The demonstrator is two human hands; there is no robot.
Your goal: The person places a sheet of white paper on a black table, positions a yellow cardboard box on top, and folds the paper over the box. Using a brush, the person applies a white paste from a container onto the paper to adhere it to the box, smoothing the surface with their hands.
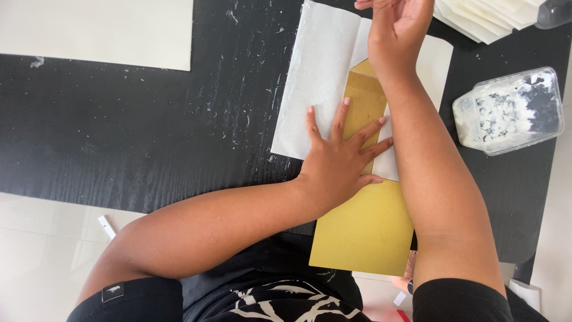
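my left hand (336,161) is flat on the white paper sheet (319,77) near the middle of the frame, fingers spread wide, gripping nothing, with a couple of fingertips over the gold card (369,229). the card runs from under the white sheet down to the lower middle, hanging off the black counter (137,131) edge. my right hand (396,27) is at the top edge of the frame on the far end of the sheet, partly cut off, so can't tell what those fingers are doing. clear plastic tub (509,110) with white stuff sits at the right, folded white papers (488,15) upper right, big white sheet (98,30) upper left.
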